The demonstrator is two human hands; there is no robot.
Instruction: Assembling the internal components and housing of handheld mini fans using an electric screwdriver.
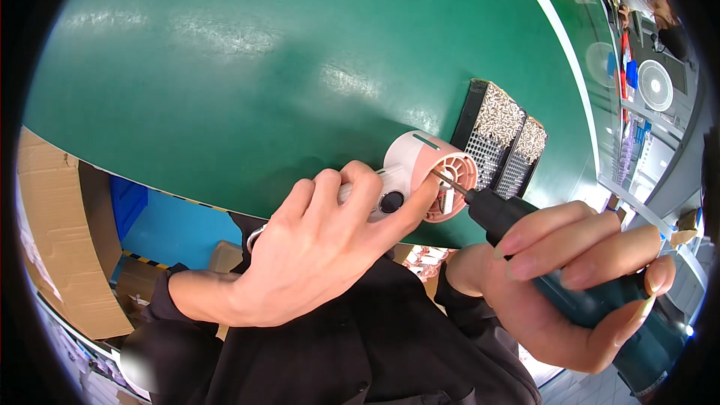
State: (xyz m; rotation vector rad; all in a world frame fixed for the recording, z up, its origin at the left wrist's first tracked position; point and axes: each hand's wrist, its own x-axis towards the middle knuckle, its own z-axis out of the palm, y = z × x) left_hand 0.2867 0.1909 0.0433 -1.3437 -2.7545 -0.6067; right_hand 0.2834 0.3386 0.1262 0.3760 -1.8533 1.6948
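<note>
My left hand (319,240) is closed around a pink and white plastic housing (401,157), shaped like a hair dryer, at the table's near edge. Its round open end faces right and shows pink ribs and a small white part inside. A black oval spot sits on the side by my fingers. In my right hand (570,285) is a dark green electric screwdriver (499,214), gripped around its body. The bit points left into the housing's open end, beside my left index fingertip. Whether a screw sits at its tip, I cannot tell.
Behind the housing stands a black perforated screw tray (502,131) in two sections, holding many small screws. The green table (225,105) spreads ahead, with a white line on its right. A cardboard box (71,232) stands at left. At far right are a white fan (655,85) and another person.
</note>
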